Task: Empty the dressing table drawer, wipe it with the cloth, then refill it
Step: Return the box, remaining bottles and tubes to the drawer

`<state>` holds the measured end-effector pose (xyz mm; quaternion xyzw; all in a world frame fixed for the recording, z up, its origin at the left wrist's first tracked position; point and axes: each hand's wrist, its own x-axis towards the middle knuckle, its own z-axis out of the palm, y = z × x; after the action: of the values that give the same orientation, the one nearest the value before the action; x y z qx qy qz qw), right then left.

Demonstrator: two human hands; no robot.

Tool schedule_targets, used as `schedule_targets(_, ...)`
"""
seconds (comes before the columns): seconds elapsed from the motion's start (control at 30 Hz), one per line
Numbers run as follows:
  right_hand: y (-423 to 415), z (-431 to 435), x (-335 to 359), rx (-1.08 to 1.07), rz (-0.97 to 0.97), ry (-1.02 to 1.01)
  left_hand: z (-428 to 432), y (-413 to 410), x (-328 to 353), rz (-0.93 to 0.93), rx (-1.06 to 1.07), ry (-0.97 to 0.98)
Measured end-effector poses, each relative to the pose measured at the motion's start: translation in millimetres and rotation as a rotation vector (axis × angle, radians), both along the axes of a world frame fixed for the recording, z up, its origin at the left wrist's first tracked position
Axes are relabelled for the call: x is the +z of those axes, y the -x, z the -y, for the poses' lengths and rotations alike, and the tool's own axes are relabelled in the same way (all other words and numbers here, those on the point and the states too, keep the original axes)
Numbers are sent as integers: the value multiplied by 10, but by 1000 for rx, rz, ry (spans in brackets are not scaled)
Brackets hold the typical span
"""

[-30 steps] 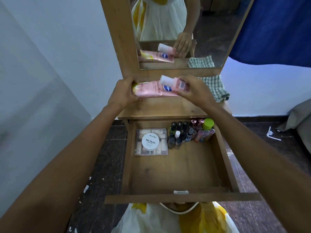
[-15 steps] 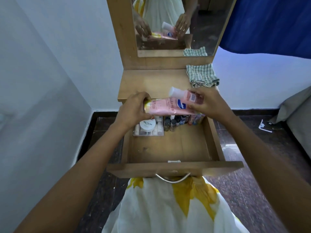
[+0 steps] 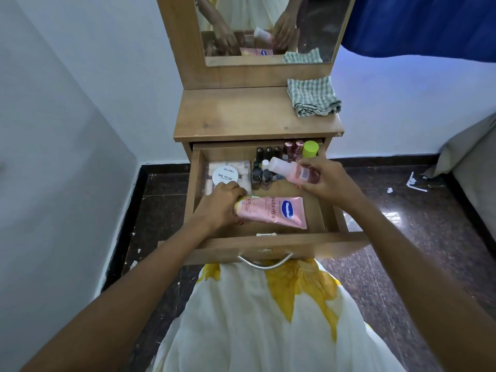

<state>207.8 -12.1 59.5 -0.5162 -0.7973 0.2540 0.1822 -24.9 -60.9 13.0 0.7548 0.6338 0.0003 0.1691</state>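
The wooden drawer (image 3: 268, 244) of the dressing table stands pulled out. My left hand (image 3: 218, 208) grips the cap end of a pink lotion tube (image 3: 273, 212), which lies across the drawer's front part. My right hand (image 3: 323, 181) holds a small pink bottle (image 3: 292, 170) with a clear cap just above the drawer's right side. At the drawer's back sit a clear box with a white round nail polish tub (image 3: 225, 175), several small nail polish bottles (image 3: 264, 167) and a green-capped bottle (image 3: 310, 149). A checked cloth (image 3: 312, 96) lies folded on the tabletop's right rear.
The dressing table top (image 3: 236, 116) is bare wood left of the cloth. A mirror (image 3: 268, 28) rises behind it. White walls close in left and behind, a blue curtain (image 3: 429, 22) hangs right, and grey bedding (image 3: 475, 157) sits far right. Scraps of paper lie on the dark floor.
Both hands have come down from the tabletop into the drawer. The pink tube now lies in the drawer, and the small bottle has parted from it toward the right.
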Motion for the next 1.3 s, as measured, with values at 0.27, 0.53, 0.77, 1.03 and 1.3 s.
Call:
schedule_targets(0.27,-54,44,-134,-33,-8,24,-10,-186,-62,-147,-98,83)
schedule_targets(0.53,-102,54,-221,-44,25,49,-115,-290,-185,-108,-132,112)
schedule_targets(0.77,-107,16,-228,-56,18,57,-179,-306,-262,70,-110,145)
schedule_targets(1.03,-123,-56,-245,-38,57,78,-169,-139,-209,268,-106,248)
schedule_targets(1.3,-131,-89,-334,11,110,151,-140,-39,-144,351,-121,331)
